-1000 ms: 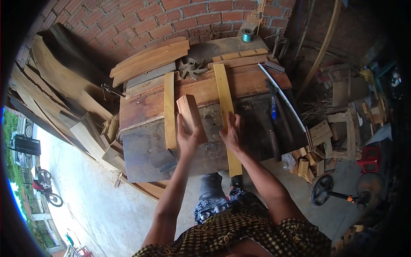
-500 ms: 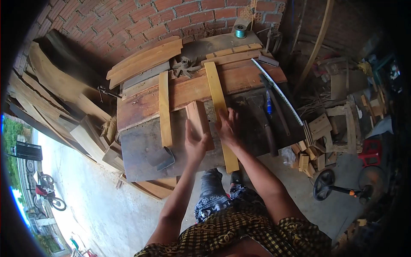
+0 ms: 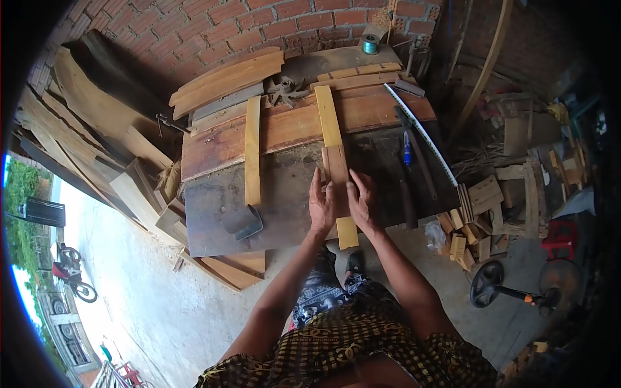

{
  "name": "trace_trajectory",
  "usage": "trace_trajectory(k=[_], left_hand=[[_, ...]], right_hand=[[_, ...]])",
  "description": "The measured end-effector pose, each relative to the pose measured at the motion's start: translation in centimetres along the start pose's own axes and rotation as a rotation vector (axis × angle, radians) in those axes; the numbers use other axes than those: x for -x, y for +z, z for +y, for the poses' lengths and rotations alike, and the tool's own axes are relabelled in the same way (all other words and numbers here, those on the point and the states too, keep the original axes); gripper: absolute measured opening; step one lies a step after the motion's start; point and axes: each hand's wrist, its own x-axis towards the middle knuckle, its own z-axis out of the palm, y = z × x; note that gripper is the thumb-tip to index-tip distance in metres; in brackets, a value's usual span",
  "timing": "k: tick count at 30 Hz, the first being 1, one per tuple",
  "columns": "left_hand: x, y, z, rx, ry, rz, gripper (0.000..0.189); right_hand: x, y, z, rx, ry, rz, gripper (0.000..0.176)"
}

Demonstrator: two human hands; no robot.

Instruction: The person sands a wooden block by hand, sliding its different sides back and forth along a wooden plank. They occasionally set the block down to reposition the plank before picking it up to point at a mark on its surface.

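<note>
A reddish-brown wooden block (image 3: 336, 169) lies lengthwise on a long yellow wooden strip (image 3: 328, 116), whose near end shows beyond the block. My left hand (image 3: 321, 202) is at the block's left side, fingers apart and pointing forward. At its right side is my right hand (image 3: 362, 199), also with spread fingers. The hands flank the block without wrapping round it. Further left, a second yellow strip (image 3: 252, 152) rests across a wide reddish board (image 3: 217, 150) and the dark tabletop (image 3: 213, 220).
A curved metal piece (image 3: 243, 223) sits at the table's front left. On the right are a blue-handled tool (image 3: 407, 149) and a long white ruler (image 3: 427, 139). Behind lie a star-shaped metal part (image 3: 286, 90), stacked boards (image 3: 226, 81) and a wire spool (image 3: 370, 44).
The block has moved right onto the yellow strip, turned in line with it. My left hand has moved right with it, and my right hand is now beside the block's right edge.
</note>
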Motion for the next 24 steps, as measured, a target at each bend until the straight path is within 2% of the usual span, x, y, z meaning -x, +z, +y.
trace_trajectory(k=[1, 2, 3, 4, 5, 7, 9, 10, 11, 12, 13, 14, 15, 17, 18, 19, 21, 23, 24], left_hand=[[-0.2, -0.1, -0.1, 0.176, -0.143, -0.041, 0.057], [-1.2, 0.9, -3.1, 0.032, 0.089, 0.046, 0.054], [-0.8, 0.8, -2.7, 0.028, 0.087, 0.047, 0.054], [-0.5, 0.7, -2.2, 0.179, 0.027, 0.006, 0.052], [-0.2, 0.6, -1.6, 0.331, -0.034, -0.038, 0.051], [-0.3, -0.1, -0.9, 0.318, -0.081, -0.042, 0.049], [-0.5, -1.1, -1.6, 0.252, -0.131, -0.109, 0.046], [-0.3, -1.2, -3.0, 0.196, -0.06, -0.075, 0.044], [0.4, -1.4, -4.5, 0.197, -0.073, -0.071, 0.044], [1.6, -1.9, -4.5, -0.004, 0.046, -0.024, 0.044], [3.0, -2.4, -4.1, -0.207, 0.164, 0.022, 0.044], [4.6, -3.1, -3.6, -0.184, 0.089, -0.023, 0.054], [6.1, -3.7, -3.3, -0.185, 0.073, -0.019, 0.054], [8.8, -4.9, -3.3, -0.283, 0.192, -0.149, 0.07], [9.5, -5.4, -3.6, -0.352, 0.26, -0.196, 0.086], [10.0, -5.4, -3.7, -0.351, 0.25, -0.195, 0.086], [10.4, -5.3, -3.6, -0.609, 0.387, -0.259, 0.095], [10.5, -4.5, -4.7, -0.637, 0.394, -0.231, 0.099], [10.5, -4.1, -4.9, -0.67, 0.407, -0.191, 0.099]], right_hand=[[0.1, 0.2, -0.9, -0.003, 0.001, -0.004, 0.041], [0.2, 0.5, -1.9, 0.052, -0.038, -0.007, 0.045], [0.3, 0.9, -2.5, 0.108, -0.078, -0.008, 0.049], [0.2, 1.2, -2.8, 0.176, -0.095, -0.035, 0.057], [0.0, 1.2, -3.2, 0.175, -0.093, -0.03, 0.057], [-0.5, 1.2, -3.8, 0.218, -0.046, -0.094, 0.062], [-0.9, 1.2, -4.1, 0.262, -0.015, -0.154, 0.068], [-1.0, 1.6, -4.2, 0.33, -0.077, -0.102, 0.069], [-1.1, 1.8, -4.3, 0.398, -0.142, -0.051, 0.07], [-1.2, 2.1, -3.8, 0.469, -0.185, -0.042, 0.08], [-1.4, 2.4, -3.7, 0.47, -0.181, -0.057, 0.08], [-1.5, 2.7, -3.5, 0.495, -0.157, -0.062, 0.084], [-1.6, 3.0, -3.3, 0.519, -0.134, -0.068, 0.087], [-1.9, 2.8, -3.5, 0.507, -0.098, -0.134, 0.091], [-1.9, 2.7, -3.8, 0.481, -0.065, -0.16, 0.09], [-1.9, 2.5, -4.1, 0.456, -0.036, -0.182, 0.089], [-1.7, 2.7, -3.9, 0.453, -0.007, -0.229, 0.088], [-1.6, 3.5, -3.0, 0.441, -0.097, -0.101, 0.092], [-1.7, 3.2, -3.4, 0.402, -0.012, -0.176, 0.089]])
